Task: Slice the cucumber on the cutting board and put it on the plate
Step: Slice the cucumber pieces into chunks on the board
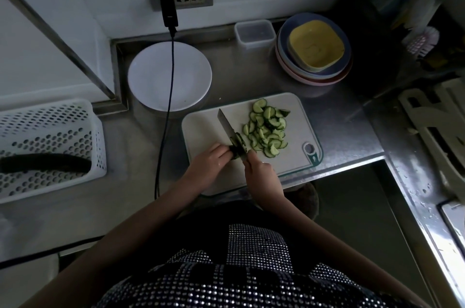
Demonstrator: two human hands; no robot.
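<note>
Green cucumber stub (235, 147) is pinned on the pale plastic cutting board (201, 131) by the left hand (210, 160); steel knife (227, 126) is gripped by the right hand (259, 169). Fingertips are best kept curled back, since little is left to cut, and thin strokes made.

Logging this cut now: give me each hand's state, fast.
Left hand: pinching the uncut cucumber end on the cutting board.
Right hand: gripping the knife, blade in the cucumber.
</note>
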